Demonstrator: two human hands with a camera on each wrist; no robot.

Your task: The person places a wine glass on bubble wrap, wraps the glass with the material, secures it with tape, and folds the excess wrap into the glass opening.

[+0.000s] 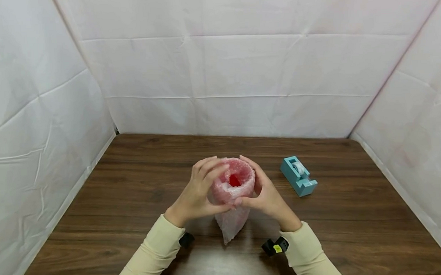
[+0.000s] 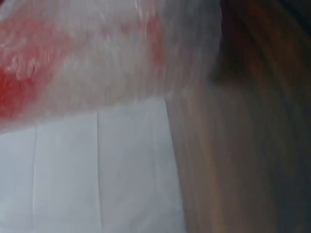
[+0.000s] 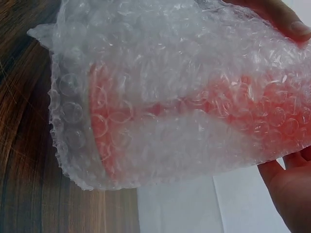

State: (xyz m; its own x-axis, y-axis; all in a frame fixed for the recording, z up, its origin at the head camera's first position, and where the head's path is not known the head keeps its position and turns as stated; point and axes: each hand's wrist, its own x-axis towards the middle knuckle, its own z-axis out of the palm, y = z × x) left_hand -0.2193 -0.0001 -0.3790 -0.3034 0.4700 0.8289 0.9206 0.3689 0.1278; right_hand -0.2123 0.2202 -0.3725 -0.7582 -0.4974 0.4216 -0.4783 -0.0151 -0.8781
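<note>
A red stemmed goblet stands upright inside a sleeve of clear bubble wrap. Its foot, stem and bowl show through the wrap in the right wrist view. From above, the red inside shows through the wrap's round opening. My left hand holds the upper left side, its fingers over the rim and its thumb at the front. On the other side my right hand grips the wrap, with its thumb in front near the left thumb. The left wrist view is blurred. A loose corner of wrap points down toward me.
To the right of my hands, a light blue tape dispenser with a roll of clear tape sits on the dark wooden table. White cloth walls stand at the back and both sides.
</note>
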